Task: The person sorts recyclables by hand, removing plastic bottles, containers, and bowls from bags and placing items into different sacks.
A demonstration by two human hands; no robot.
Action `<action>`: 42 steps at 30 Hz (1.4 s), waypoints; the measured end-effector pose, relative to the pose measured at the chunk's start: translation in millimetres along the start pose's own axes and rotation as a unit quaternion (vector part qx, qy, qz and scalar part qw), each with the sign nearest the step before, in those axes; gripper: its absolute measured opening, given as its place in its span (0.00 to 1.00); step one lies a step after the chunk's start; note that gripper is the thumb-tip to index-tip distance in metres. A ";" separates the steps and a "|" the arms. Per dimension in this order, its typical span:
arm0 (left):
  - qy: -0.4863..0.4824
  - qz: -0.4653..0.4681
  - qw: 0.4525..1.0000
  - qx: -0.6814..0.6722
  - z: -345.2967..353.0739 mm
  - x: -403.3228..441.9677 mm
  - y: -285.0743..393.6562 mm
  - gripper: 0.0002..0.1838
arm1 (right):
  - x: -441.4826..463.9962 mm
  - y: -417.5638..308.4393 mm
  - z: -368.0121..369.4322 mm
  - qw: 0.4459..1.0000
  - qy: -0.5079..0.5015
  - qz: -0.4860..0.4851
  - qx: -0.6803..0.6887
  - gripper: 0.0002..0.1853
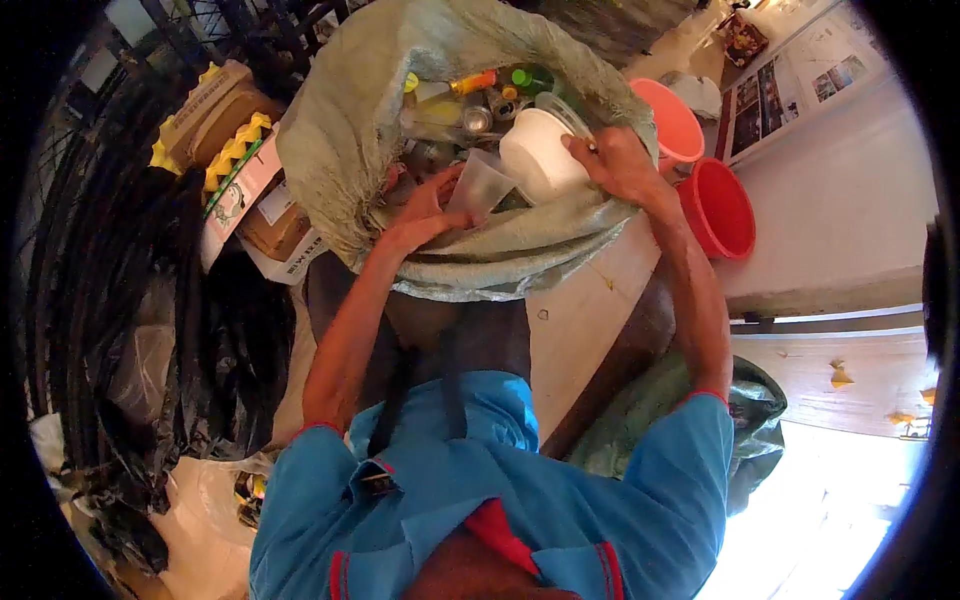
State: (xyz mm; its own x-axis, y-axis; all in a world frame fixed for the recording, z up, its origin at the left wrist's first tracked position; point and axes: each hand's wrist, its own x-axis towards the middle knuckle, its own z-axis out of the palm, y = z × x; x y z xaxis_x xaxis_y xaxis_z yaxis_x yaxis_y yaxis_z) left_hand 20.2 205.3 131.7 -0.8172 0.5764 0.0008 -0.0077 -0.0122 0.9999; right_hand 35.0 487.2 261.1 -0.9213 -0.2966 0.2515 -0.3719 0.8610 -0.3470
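The sack [345, 130] lay in front of the person, its mouth gaping upward. Its slack rim looked apt to fold inward, so forearms lifted clear of the cloth would have helped. The red bin [722, 212] and the pink bin [668, 118] stood to the right of the sack, where a wide sweep of the arm could have knocked them.

The right hand [618, 165] was closed on the edge of the tub [540, 158], which was at the sack's mouth, toward its right side. A pinch at the edge seemed sound, provided the tub was not let tilt too far.

The left hand [428, 212] touched the cup [482, 186] inside the sack's near rim; whether it truly gripped the cup could not be told. The thin wall probably called for light pressure. Deeper in the sack lay a green bottle [538, 78] and a can [478, 119]; slow fingers would have suited such loose, hard pieces best.
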 end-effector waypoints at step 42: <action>0.229 0.212 0.933 0.182 -17.4 -79.9 84.8 0.48 | -14.0 -37.7 1.6 0.989 -0.143 -0.039 0.024 0.08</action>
State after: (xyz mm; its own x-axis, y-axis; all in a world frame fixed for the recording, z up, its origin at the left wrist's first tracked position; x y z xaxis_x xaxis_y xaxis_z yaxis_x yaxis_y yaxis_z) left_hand 74.8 144.0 216.1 -0.8630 0.1732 0.4746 0.5005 0.1659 0.8497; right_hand 61.7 458.3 269.2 -0.8811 -0.4727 0.0154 -0.4423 0.8120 -0.3809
